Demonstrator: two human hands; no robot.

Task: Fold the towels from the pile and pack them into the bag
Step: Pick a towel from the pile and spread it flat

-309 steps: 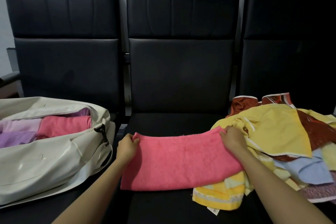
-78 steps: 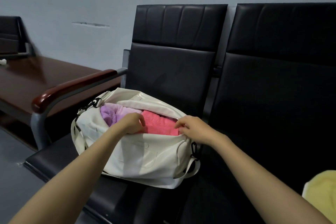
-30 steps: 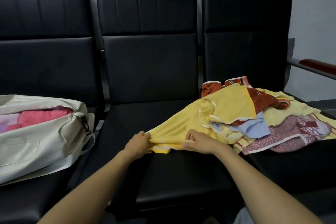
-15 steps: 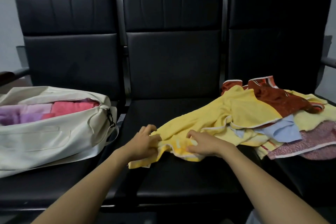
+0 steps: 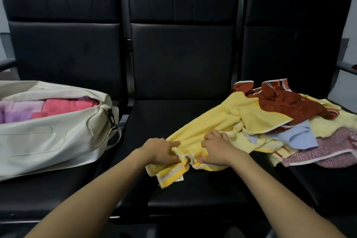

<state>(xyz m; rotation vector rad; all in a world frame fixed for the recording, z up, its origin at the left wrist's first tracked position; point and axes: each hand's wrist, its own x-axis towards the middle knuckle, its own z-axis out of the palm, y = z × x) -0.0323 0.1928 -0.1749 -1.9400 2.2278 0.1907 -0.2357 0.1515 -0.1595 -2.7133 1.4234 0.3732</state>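
Observation:
A yellow towel (image 5: 202, 131) trails from the pile (image 5: 293, 121) on the right seat onto the middle seat. My left hand (image 5: 161, 151) pinches its bunched near edge, and my right hand (image 5: 217, 149) grips the same edge a little to the right. The striped hem and a label hang loose below my hands. The pile holds rust-red, pale blue, yellow and pink patterned towels. On the left seat lies the cream bag (image 5: 48, 135), unzipped, with folded pink and lilac towels (image 5: 58, 106) inside.
Three black padded chairs stand side by side; the middle seat (image 5: 183, 185) is where my hands work. A metal armrest (image 5: 347, 67) sticks out at the far right, another at the far left. A grey wall lies behind.
Both hands have dragged the yellow towel's edge further onto the middle seat and closer together. The hem now hangs lower toward the seat front.

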